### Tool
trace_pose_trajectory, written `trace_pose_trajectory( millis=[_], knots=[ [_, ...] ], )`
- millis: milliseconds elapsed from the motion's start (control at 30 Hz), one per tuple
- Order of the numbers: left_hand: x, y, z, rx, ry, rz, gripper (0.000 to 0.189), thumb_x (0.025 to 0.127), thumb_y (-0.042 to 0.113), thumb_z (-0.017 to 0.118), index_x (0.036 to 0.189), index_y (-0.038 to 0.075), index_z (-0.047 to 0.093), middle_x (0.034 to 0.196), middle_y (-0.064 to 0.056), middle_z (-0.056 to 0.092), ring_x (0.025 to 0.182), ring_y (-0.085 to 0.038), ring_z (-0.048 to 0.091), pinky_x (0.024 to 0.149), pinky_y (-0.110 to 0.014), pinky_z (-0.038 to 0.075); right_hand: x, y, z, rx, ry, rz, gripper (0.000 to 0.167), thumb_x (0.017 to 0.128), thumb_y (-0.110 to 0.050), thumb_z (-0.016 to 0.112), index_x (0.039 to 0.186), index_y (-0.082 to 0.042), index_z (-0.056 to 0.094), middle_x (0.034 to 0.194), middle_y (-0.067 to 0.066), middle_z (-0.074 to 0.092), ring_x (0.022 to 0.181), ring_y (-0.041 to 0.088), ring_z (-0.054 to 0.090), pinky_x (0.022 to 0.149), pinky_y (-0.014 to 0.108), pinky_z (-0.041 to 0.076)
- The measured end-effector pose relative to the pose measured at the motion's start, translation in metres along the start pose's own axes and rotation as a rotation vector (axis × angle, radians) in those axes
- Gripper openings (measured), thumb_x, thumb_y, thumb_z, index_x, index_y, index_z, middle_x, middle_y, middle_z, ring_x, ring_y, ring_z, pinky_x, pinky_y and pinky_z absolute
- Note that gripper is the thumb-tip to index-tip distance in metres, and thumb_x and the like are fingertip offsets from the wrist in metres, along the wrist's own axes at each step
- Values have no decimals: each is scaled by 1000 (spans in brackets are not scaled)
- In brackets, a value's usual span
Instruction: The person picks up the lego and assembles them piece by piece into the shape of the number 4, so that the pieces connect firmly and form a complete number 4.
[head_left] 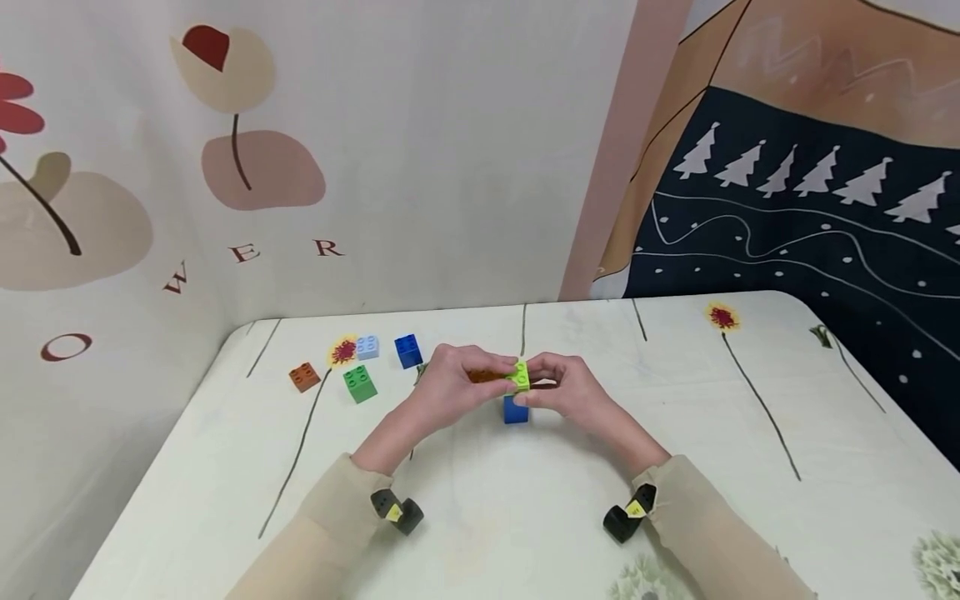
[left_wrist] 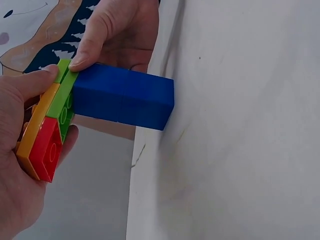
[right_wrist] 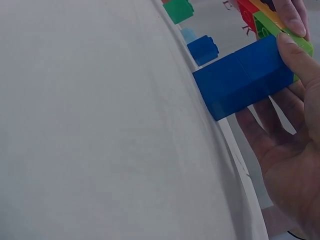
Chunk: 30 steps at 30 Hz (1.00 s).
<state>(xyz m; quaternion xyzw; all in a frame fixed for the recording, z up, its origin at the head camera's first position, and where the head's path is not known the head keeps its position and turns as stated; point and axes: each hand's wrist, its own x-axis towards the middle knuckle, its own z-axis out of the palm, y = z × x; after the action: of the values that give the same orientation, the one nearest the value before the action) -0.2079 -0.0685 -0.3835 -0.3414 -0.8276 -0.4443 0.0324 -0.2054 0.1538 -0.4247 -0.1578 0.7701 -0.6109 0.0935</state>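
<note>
A tower of blue toy building bricks (left_wrist: 122, 97) stands on the table, topped by lime-green bricks (head_left: 520, 377). An orange brick (left_wrist: 39, 130) joins the green ones, and a red brick (left_wrist: 46, 149) sits below it; both overhang to the left of the tower. My left hand (head_left: 467, 379) grips this overhanging part, with its thumb against the green and orange bricks. From the other side my right hand (head_left: 567, 386) pinches the top of the build, its thumb where green meets blue. In the head view, fingers hide much of the orange brick.
Loose bricks lie at the back left of the table: an orange-brown brick (head_left: 304, 377), a green brick (head_left: 360, 384), a light blue brick (head_left: 367, 347) and a dark blue brick (head_left: 408, 351). A printed curtain (head_left: 450, 167) hangs behind the white tablecloth (head_left: 480, 517).
</note>
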Motion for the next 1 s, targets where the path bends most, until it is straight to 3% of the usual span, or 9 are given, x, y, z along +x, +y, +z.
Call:
trace_pose_trajectory(
  millis=[367,667,1000],
  knots=[
    [1,-1,0,-7,-39,-25,24,86,9,84,109,9,81,114,-5,76,100,-17,73,77,-22,59,-1,1,0,-35,3,23,33,89,-10,82,118,1,70,110,10,73,104,27,70,79,28,58],
    [6,8,-6,164,-80,51,25,85,10,85,110,7,81,111,-7,76,98,-19,74,76,-17,57,3,-2,0,-37,0,-13,31,87,-8,83,114,1,72,106,9,74,103,26,70,77,26,56],
    [1,13,-1,286,-34,119,25,85,11,85,109,7,81,110,-8,76,99,-20,74,79,-18,57,2,-1,0,-44,-1,-15,32,88,-8,82,115,2,71,107,9,74,104,25,70,77,26,56]
  ],
)
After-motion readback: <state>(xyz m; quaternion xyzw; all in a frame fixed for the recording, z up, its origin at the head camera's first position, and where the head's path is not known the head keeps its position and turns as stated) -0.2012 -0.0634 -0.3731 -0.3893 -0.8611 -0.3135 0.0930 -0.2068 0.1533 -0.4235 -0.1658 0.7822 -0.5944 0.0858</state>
